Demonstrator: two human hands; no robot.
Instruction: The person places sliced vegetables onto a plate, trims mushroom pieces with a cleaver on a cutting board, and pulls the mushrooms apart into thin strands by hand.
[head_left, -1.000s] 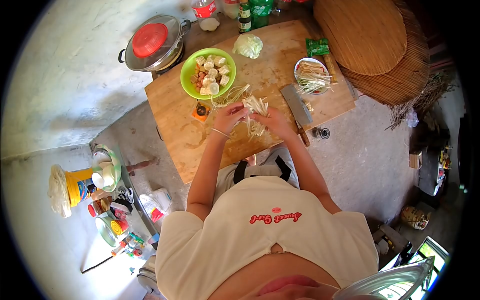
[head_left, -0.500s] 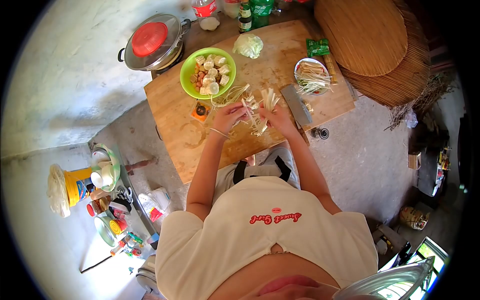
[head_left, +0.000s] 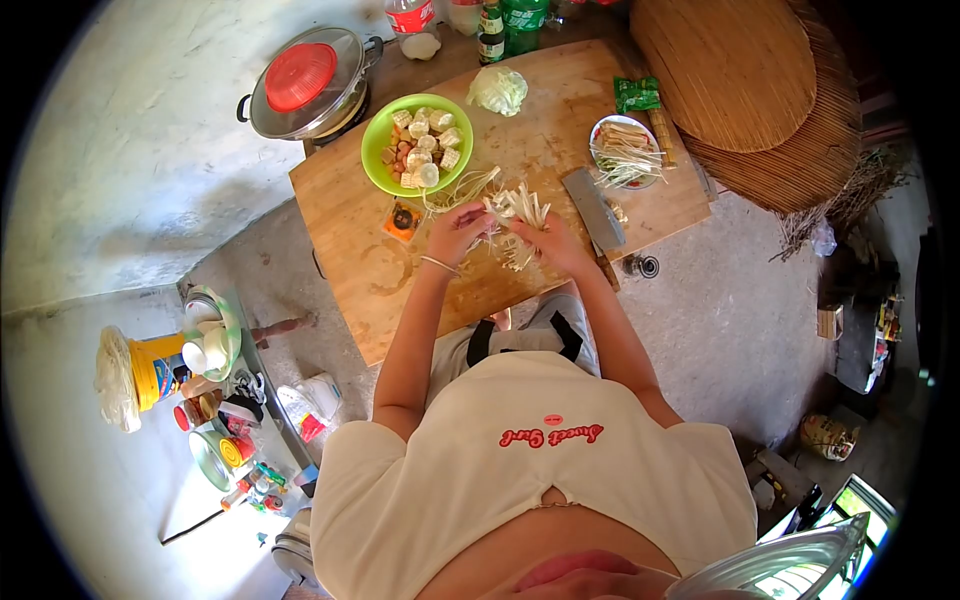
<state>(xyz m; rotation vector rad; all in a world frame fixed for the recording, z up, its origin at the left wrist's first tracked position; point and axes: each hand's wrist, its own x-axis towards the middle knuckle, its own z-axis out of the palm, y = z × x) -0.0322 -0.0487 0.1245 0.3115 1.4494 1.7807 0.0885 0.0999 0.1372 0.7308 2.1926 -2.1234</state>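
Note:
My right hand (head_left: 553, 243) is closed around a bunch of enoki mushrooms (head_left: 523, 205), pale thin stems fanned out above the wooden board. Beside it my left hand (head_left: 462, 228) has its fingers pinched at the near side of the same bunch, on a few strands. Loose enoki strands lie on the board below and behind the hands. A cleaver (head_left: 594, 208) rests flat to the right of my right hand. Just left of my left hand is a small orange-and-black packet (head_left: 402, 221).
A green bowl (head_left: 372, 150) holds corn pieces and sausage chunks. Behind are a cabbage piece (head_left: 497, 91), bottles (head_left: 490, 35) and a lidded pan (head_left: 262, 115). At right stand a plate of pale strips (head_left: 626, 152), a green packet (head_left: 636, 95) and large woven lids (head_left: 730, 50).
The enoki bunch has tipped from upright toward my left hand and spread out. My right hand has turned and shifted slightly left, bringing the hands closer together.

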